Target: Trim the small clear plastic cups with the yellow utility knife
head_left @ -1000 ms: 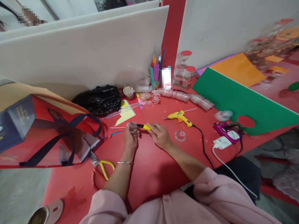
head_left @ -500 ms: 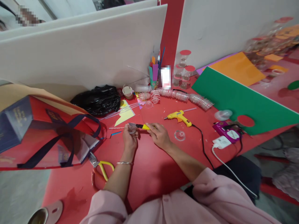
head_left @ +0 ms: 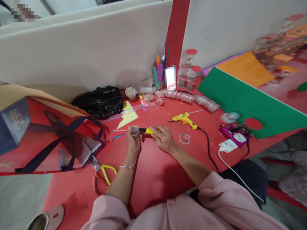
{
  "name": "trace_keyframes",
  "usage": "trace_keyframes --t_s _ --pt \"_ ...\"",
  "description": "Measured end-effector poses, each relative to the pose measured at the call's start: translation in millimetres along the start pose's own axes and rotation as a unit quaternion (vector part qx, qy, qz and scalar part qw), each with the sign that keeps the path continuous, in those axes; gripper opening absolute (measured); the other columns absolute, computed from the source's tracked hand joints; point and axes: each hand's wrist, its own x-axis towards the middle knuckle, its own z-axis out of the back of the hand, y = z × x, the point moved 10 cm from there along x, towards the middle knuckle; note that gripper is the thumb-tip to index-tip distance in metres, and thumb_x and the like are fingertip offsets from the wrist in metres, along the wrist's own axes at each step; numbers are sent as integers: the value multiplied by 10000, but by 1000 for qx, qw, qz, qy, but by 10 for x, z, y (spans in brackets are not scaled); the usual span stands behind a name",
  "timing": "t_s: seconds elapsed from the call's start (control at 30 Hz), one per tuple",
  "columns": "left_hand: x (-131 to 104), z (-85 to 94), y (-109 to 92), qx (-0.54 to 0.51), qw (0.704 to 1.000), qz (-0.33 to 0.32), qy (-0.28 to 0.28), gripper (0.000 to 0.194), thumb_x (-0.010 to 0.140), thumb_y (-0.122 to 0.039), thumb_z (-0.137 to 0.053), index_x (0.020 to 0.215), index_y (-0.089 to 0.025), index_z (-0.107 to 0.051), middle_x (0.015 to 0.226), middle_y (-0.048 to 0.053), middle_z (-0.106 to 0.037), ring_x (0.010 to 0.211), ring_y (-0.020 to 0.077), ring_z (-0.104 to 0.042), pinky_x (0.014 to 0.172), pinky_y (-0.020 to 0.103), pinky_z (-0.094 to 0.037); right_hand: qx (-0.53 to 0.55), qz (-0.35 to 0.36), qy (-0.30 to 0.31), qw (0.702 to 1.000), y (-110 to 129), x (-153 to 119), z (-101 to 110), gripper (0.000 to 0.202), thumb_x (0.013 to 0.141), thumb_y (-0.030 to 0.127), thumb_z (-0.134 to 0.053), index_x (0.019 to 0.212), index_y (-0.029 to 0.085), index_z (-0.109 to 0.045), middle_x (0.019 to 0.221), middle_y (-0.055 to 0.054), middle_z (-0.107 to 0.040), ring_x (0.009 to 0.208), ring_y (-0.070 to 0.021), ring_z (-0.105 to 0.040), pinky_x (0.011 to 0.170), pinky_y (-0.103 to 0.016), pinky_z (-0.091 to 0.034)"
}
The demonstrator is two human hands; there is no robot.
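Observation:
My right hand [head_left: 164, 139] is closed around the yellow end of a utility knife [head_left: 149, 130] with a yellow and black handle. Its grey blade points left, against a small clear plastic cup [head_left: 134, 131] pinched in my left hand [head_left: 133, 142]. Fingers and blade partly hide the cup, so I cannot tell how deep the blade sits in it. Both hands are just above the red table [head_left: 155, 166]. To the right of my right hand lies a clear dome lid [head_left: 184, 138].
A yellow glue gun [head_left: 184, 119] with a black cord lies right of centre. Yellow-and-red-handled scissors [head_left: 105, 172] rest beside my left forearm. A red gift bag [head_left: 57, 137] and black plastic bag [head_left: 100, 102] stand left. Nested clear cups [head_left: 178, 96] line the back; a green board [head_left: 244, 102] lies right.
The knife blade has tilted slightly and now overlaps the cup more. My hands stay in nearly the same place; the view has shifted a little.

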Motion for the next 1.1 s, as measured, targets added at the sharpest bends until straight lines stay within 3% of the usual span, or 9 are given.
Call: trace_keyframes --t_s 0.33,0.63,0.8,0.93,1.1 --pt "7 -13 -18 -19 1000 -13 17 416 905 -547 -593 838 -145 -675 533 -25 -556 369 106 -508 361 207 -363 -11 -5 4 1000 -9 11 6 495 1046 323 -554 1534 371 -487 1205 -62 -717 1067 -218 -648 897 -388 -495" --pt "62 15 35 -56 998 19 33 399 921 -526 -536 811 -157 -641 579 24 -634 385 112 -516 376 200 -349 -36 -19 -27 999 -36 -29 77 435 1039 304 -569 1474 318 -568 1158 -68 -733 1047 -218 -659 880 -380 -499" --pt "37 -19 23 -35 998 6 46 392 894 -535 -615 882 -145 -650 654 21 -667 443 109 -562 414 199 -389 -24 -46 -63 997 -33 -94 204 440 1038 287 -571 1477 299 -564 1176 -73 -730 1068 -212 -664 898 -376 -510" --pt "-2 -81 -3 -19 997 -16 69 404 831 -484 -723 1016 -126 -693 716 5 -674 464 88 -557 394 187 -340 -10 -39 -33 999 28 -117 129 432 1041 302 -566 1473 298 -568 1161 -69 -732 1035 -212 -665 879 -380 -520" --pt "0 -72 24 -12 996 -11 86 487 789 -480 -758 1100 -109 -707 873 76 -749 507 91 -581 413 191 -363 -6 -53 -18 998 -29 -131 68 423 1051 321 -546 1473 313 -568 1150 -70 -733 1033 -214 -671 872 -378 -529"
